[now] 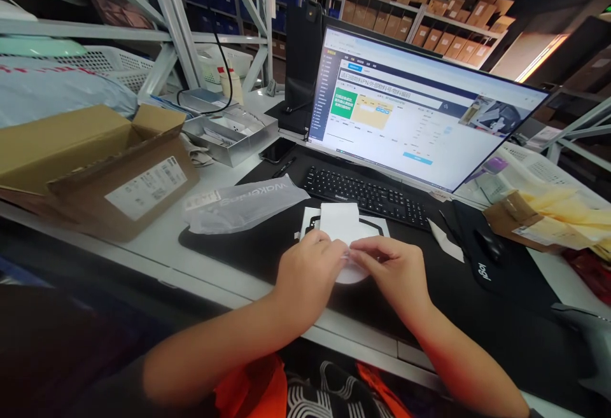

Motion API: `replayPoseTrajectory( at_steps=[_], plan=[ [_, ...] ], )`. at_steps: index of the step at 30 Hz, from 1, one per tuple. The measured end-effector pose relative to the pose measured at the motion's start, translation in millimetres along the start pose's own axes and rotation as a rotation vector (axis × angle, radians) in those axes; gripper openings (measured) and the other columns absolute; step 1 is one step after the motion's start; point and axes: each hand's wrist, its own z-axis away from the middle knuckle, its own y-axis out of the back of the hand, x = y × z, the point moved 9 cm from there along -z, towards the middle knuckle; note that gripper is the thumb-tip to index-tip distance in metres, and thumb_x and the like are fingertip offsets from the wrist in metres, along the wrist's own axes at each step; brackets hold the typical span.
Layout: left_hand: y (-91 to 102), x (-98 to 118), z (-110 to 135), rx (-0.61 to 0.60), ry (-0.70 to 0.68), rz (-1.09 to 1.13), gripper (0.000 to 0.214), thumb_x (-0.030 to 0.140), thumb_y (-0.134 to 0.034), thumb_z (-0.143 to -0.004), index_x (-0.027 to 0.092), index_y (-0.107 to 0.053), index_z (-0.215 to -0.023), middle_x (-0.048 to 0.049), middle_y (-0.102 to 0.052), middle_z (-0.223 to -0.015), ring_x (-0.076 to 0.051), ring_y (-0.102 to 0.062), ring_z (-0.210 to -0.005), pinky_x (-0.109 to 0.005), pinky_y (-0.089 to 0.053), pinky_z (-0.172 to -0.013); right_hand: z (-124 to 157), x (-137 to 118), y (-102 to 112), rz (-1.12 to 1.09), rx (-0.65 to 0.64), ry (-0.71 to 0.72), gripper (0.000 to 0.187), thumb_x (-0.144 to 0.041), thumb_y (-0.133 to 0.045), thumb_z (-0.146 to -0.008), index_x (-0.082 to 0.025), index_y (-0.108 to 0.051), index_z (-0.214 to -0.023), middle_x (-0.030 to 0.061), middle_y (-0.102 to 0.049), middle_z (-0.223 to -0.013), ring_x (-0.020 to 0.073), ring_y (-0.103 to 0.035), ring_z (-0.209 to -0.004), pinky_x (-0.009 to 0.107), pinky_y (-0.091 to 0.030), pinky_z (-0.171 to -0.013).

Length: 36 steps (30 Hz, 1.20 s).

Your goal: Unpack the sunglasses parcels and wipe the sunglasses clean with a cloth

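Observation:
My left hand (310,275) and my right hand (396,265) meet over the black desk mat, fingertips pinched close together. Between them is a small piece of white paper or film, mostly hidden by my fingers. Just beyond the fingertips lies a white rectangular slip (339,219), on top of a flat white piece with a black curved outline (375,224). Below the fingers shows a rounded white edge (352,274). A frosted plastic bag (243,205) with printed lettering rests flat to the left.
A black keyboard (367,192) and a lit monitor (405,112) stand behind. An opened cardboard box (119,176) is at left, near a metal tray (233,132). To the right are a mouse (489,244), a white paper scrap (446,241), a small carton (513,217) and a scanner (585,335).

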Motion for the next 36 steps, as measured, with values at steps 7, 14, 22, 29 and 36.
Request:
replayPoseTrajectory(
  at_steps=[7, 14, 22, 29, 36],
  plan=[
    [-5.6, -13, 3, -0.065, 0.116, 0.175, 0.007, 0.017, -0.069, -0.088, 0.023, -0.073, -0.089, -0.0026, -0.067, -0.085, -0.021, -0.06, -0.093, -0.03, -0.05, -0.073, 9, 6, -2, -0.034, -0.009, -0.022, 0.012, -0.015, -0.081, -0.076, -0.026, -0.081, -0.081, -0.0047, -0.078, -0.075, 0.0122, -0.071, -0.061, 0.019, -0.056, -0.061],
    [-10.3, -20, 5, -0.126, 0.201, 0.227, 0.018, 0.008, -0.073, -0.081, 0.026, -0.074, -0.086, 0.0025, -0.073, -0.082, -0.023, -0.058, -0.1, -0.03, -0.047, -0.068, 21, -2, -6, 0.019, 0.04, 0.093, 0.014, -0.013, -0.081, -0.077, -0.026, -0.081, -0.083, -0.0039, -0.079, -0.076, 0.013, -0.072, -0.062, 0.02, -0.057, -0.058],
    [-14.0, -29, 5, -0.148, 0.29, 0.401, 0.018, 0.007, -0.073, -0.078, 0.025, -0.074, -0.081, 0.0002, -0.069, -0.083, -0.022, -0.06, -0.097, -0.033, -0.051, -0.075, 38, -8, -5, 0.02, 0.148, 0.285, 0.02, -0.01, -0.079, -0.079, -0.026, -0.079, -0.091, -0.0013, -0.08, -0.085, 0.0167, -0.076, -0.073, 0.025, -0.062, -0.069],
    [-13.3, -25, 8, -0.097, 0.193, 0.515, 0.019, 0.004, -0.074, -0.077, 0.023, -0.072, -0.08, 0.0, -0.07, -0.079, -0.024, -0.055, -0.097, -0.035, -0.051, -0.077, 41, -15, -3, 0.026, 0.209, 0.329, 0.018, -0.01, -0.077, -0.081, -0.026, -0.077, -0.09, -0.0001, -0.079, -0.08, 0.0179, -0.075, -0.068, 0.028, -0.062, -0.063],
    [-5.6, -15, 12, 0.023, 0.002, 0.535, 0.014, 0.008, -0.066, -0.088, 0.02, -0.07, -0.082, -0.0012, -0.069, -0.078, -0.022, -0.049, -0.092, -0.034, -0.048, -0.08, 42, -20, -1, 0.05, 0.178, 0.344, 0.017, -0.01, -0.077, -0.08, -0.025, -0.076, -0.087, -0.0007, -0.079, -0.077, 0.0173, -0.074, -0.067, 0.027, -0.062, -0.063]
  ],
)
